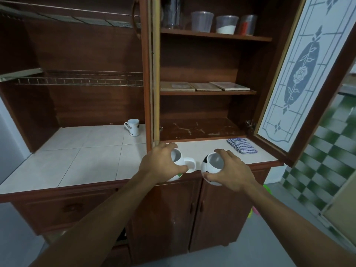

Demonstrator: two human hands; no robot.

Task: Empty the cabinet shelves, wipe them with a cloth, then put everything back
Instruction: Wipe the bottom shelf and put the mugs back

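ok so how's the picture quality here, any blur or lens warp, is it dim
Head view: dim, flat indoor light, top-shelf containers in shade; wide-angle warp bows the cabinet door; green tiles at the right edge smear with blur; left hand on the handled mug and right hand on the black-patched mug look fairly sharp.

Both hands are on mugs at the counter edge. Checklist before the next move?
1. Left hand grips white mug: ok.
2. Right hand grips black-and-white mug: ok.
3. Mugs seated on counter: cannot tell.
4. Bottom shelf empty: ok, pale marks show.
5. Middle shelf and top shelf empty: not ok, flat boards and containers sit there.
6. Striped cloth within reach on counter: ok.
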